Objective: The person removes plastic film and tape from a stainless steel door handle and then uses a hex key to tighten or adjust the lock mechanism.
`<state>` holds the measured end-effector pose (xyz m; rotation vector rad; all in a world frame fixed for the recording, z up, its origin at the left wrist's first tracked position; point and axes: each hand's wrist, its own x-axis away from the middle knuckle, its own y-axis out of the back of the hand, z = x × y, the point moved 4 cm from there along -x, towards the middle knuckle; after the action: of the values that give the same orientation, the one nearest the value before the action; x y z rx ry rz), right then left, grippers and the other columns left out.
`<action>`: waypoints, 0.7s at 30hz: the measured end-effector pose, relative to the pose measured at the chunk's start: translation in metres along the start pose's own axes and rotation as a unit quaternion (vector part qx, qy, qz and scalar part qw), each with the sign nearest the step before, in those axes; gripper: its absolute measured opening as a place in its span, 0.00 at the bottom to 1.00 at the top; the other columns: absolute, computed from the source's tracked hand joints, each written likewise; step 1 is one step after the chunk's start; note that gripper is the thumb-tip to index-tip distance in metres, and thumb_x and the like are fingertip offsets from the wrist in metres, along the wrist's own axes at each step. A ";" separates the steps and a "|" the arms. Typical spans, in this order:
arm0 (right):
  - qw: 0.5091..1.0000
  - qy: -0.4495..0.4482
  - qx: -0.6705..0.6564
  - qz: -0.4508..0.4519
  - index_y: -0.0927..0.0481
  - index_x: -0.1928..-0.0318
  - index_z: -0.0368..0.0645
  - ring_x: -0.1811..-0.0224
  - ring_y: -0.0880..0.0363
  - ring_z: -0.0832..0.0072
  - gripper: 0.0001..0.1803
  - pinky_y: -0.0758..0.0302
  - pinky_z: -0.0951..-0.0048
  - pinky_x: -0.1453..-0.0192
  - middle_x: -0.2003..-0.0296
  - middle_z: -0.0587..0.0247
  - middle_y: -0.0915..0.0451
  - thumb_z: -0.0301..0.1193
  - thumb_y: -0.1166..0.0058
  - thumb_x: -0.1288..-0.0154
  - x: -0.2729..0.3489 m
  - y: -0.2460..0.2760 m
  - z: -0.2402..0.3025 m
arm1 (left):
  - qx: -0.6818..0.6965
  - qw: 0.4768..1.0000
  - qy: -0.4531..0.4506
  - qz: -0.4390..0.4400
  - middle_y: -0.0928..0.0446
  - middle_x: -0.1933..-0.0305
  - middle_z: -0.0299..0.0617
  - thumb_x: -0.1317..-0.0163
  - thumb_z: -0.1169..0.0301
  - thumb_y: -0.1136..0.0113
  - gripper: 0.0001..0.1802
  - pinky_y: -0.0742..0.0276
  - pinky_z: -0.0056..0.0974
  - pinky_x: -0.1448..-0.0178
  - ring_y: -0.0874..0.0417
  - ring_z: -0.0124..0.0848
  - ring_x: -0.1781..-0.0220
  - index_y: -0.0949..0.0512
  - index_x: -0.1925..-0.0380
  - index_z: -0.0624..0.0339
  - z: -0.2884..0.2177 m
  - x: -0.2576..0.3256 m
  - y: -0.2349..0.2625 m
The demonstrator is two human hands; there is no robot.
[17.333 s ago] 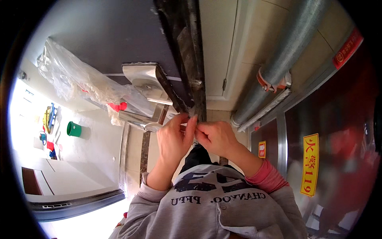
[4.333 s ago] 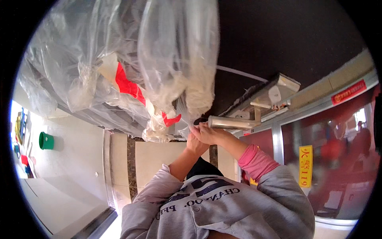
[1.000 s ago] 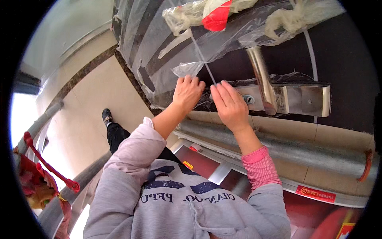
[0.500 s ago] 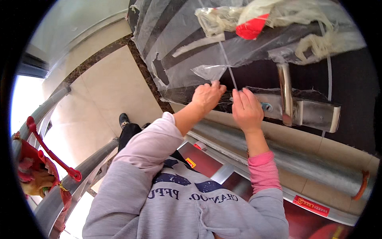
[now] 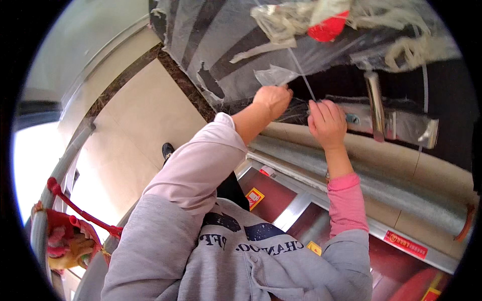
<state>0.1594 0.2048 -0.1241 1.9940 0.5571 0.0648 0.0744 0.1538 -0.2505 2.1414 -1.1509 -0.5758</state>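
Both hands have curled since half a second ago, when the right one's fingers lay nearly straight, and the whole view has shifted so that the door's hardware sits further right. The left hand, just above the middle of the frame, is bent into a loose fist with its back to the camera; its fingertips are mostly hidden, so I cannot tell whether it pinches anything. Just above it, at the knuckles, is a pale flap of the clear plastic film that covers much of the dark door across the top of the frame. The right hand is beside it, fingers bent at the lower end of a thin light stripe; whether it grips something cannot be told.

Right of that hand come the keyhole and the shiny handle. Bunched film with a red and white piece crosses the upper right. Below the door, a grey pipe slants toward the right edge, and a dark red cabinet shows beneath it. Left of centre are floor tiles, and a red bag hangs by the railing at lower left.
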 end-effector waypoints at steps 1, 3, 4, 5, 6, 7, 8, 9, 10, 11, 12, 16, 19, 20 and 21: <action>1.000 -0.004 -0.009 -0.011 0.23 0.62 0.43 0.59 0.27 0.71 0.16 0.29 0.69 0.57 0.69 0.67 0.27 0.28 0.45 0.57 0.003 -0.004 -0.004 | -0.014 1.000 0.001 0.027 0.25 0.59 0.49 0.49 0.76 0.50 0.12 0.23 0.45 0.61 0.20 0.46 0.61 0.25 0.63 0.59 -0.002 -0.004 0.000; 1.000 -0.008 -0.007 -0.015 0.23 0.63 0.42 0.59 0.27 0.71 0.16 0.29 0.70 0.56 0.69 0.67 0.27 0.28 0.45 0.58 0.008 -0.006 -0.010 | -0.031 0.998 0.010 0.047 0.25 0.59 0.48 0.51 0.77 0.50 0.12 0.24 0.45 0.59 0.20 0.45 0.60 0.22 0.65 0.57 -0.004 -0.013 -0.006; 1.000 -0.010 -0.007 -0.022 0.23 0.63 0.42 0.59 0.27 0.71 0.16 0.29 0.70 0.56 0.69 0.67 0.27 0.29 0.45 0.58 0.009 -0.008 -0.013 | -0.025 0.997 0.030 0.071 0.26 0.58 0.47 0.50 0.76 0.49 0.13 0.24 0.44 0.59 0.21 0.45 0.59 0.22 0.64 0.55 -0.003 -0.018 -0.005; 1.000 -0.015 -0.020 -0.014 0.24 0.64 0.42 0.59 0.28 0.71 0.15 0.29 0.71 0.56 0.70 0.67 0.28 0.29 0.45 0.58 0.010 -0.010 -0.016 | -0.036 0.997 0.013 0.072 0.26 0.58 0.46 0.50 0.76 0.49 0.13 0.24 0.44 0.59 0.21 0.45 0.59 0.22 0.63 0.53 -0.005 -0.020 -0.003; 1.000 -0.021 -0.020 -0.007 0.23 0.63 0.43 0.59 0.27 0.71 0.16 0.29 0.70 0.56 0.69 0.67 0.27 0.29 0.45 0.58 0.013 -0.011 -0.019 | -0.047 0.996 -0.004 0.071 0.26 0.58 0.46 0.49 0.75 0.49 0.14 0.24 0.44 0.59 0.21 0.44 0.59 0.22 0.63 0.51 -0.006 -0.022 -0.002; 0.999 -0.025 -0.020 -0.003 0.22 0.63 0.43 0.59 0.27 0.71 0.17 0.29 0.69 0.55 0.68 0.68 0.26 0.29 0.44 0.59 0.014 -0.012 -0.022 | -0.048 0.996 0.000 0.069 0.26 0.57 0.45 0.48 0.74 0.50 0.13 0.24 0.44 0.58 0.21 0.44 0.59 0.21 0.63 0.51 -0.008 -0.024 -0.001; 0.999 -0.029 -0.020 0.001 0.21 0.63 0.44 0.59 0.26 0.71 0.17 0.28 0.69 0.55 0.68 0.68 0.25 0.29 0.44 0.60 0.014 -0.014 -0.025 | -0.048 0.997 0.005 0.066 0.26 0.57 0.44 0.47 0.74 0.51 0.13 0.24 0.44 0.57 0.21 0.43 0.58 0.21 0.64 0.51 -0.010 -0.026 0.000; 0.999 -0.032 -0.010 -0.018 0.21 0.63 0.43 0.59 0.27 0.72 0.17 0.29 0.69 0.55 0.68 0.68 0.25 0.30 0.44 0.59 0.015 -0.014 -0.027 | -0.049 0.997 0.010 0.063 0.26 0.56 0.43 0.46 0.73 0.52 0.12 0.24 0.44 0.56 0.21 0.42 0.58 0.21 0.64 0.50 -0.013 -0.027 0.000; 0.999 -0.037 -0.012 -0.029 0.21 0.64 0.44 0.59 0.27 0.72 0.16 0.29 0.69 0.55 0.68 0.68 0.25 0.30 0.45 0.59 0.020 -0.016 -0.026 | -0.052 0.996 0.005 0.067 0.27 0.55 0.43 0.46 0.73 0.52 0.13 0.24 0.44 0.56 0.21 0.42 0.58 0.21 0.64 0.50 -0.013 -0.025 -0.003; 0.998 -0.042 -0.014 -0.040 0.21 0.64 0.44 0.59 0.27 0.72 0.16 0.29 0.69 0.55 0.68 0.67 0.26 0.30 0.45 0.59 0.026 -0.019 -0.024 | -0.056 0.996 0.001 0.072 0.28 0.54 0.43 0.46 0.73 0.52 0.13 0.24 0.44 0.56 0.21 0.42 0.58 0.21 0.63 0.49 -0.013 -0.023 -0.007; 0.997 -0.048 -0.015 -0.051 0.21 0.64 0.44 0.60 0.27 0.72 0.16 0.28 0.69 0.55 0.68 0.67 0.26 0.29 0.45 0.59 0.029 -0.020 -0.024 | -0.059 0.995 -0.004 0.076 0.29 0.53 0.43 0.46 0.73 0.52 0.13 0.24 0.44 0.56 0.21 0.42 0.58 0.21 0.63 0.49 -0.013 -0.023 -0.011; 0.996 -0.041 -0.027 -0.079 0.21 0.65 0.41 0.60 0.27 0.71 0.15 0.28 0.70 0.56 0.70 0.66 0.27 0.29 0.46 0.58 0.031 -0.024 -0.030 | -0.097 0.991 -0.004 0.098 0.29 0.53 0.43 0.45 0.74 0.53 0.14 0.24 0.44 0.57 0.21 0.43 0.58 0.22 0.61 0.48 -0.016 -0.032 -0.007; 0.996 -0.026 -0.036 -0.077 0.22 0.65 0.39 0.62 0.27 0.70 0.15 0.27 0.70 0.58 0.72 0.66 0.27 0.28 0.46 0.58 0.029 -0.026 -0.039 | -0.097 0.992 -0.012 0.084 0.30 0.53 0.43 0.44 0.74 0.55 0.13 0.24 0.44 0.58 0.21 0.44 0.59 0.23 0.62 0.49 -0.011 -0.040 -0.010; 0.996 -0.020 -0.039 -0.077 0.22 0.65 0.39 0.63 0.27 0.70 0.15 0.27 0.69 0.58 0.72 0.66 0.27 0.28 0.46 0.58 0.028 -0.027 -0.041 | -0.100 0.991 -0.013 0.085 0.29 0.54 0.43 0.43 0.74 0.55 0.13 0.24 0.44 0.58 0.21 0.44 0.60 0.23 0.62 0.49 -0.011 -0.041 -0.012; 0.996 -0.020 -0.037 -0.077 0.22 0.66 0.40 0.63 0.27 0.70 0.14 0.27 0.69 0.59 0.73 0.66 0.28 0.27 0.46 0.58 0.027 -0.027 -0.043 | -0.104 0.991 -0.013 0.086 0.29 0.55 0.43 0.43 0.73 0.56 0.13 0.24 0.45 0.58 0.20 0.44 0.60 0.23 0.62 0.50 -0.010 -0.042 -0.015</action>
<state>0.1619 0.2619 -0.1322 1.8708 0.6719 -0.0488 0.0672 0.1993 -0.2505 1.8447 -1.2184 -0.6177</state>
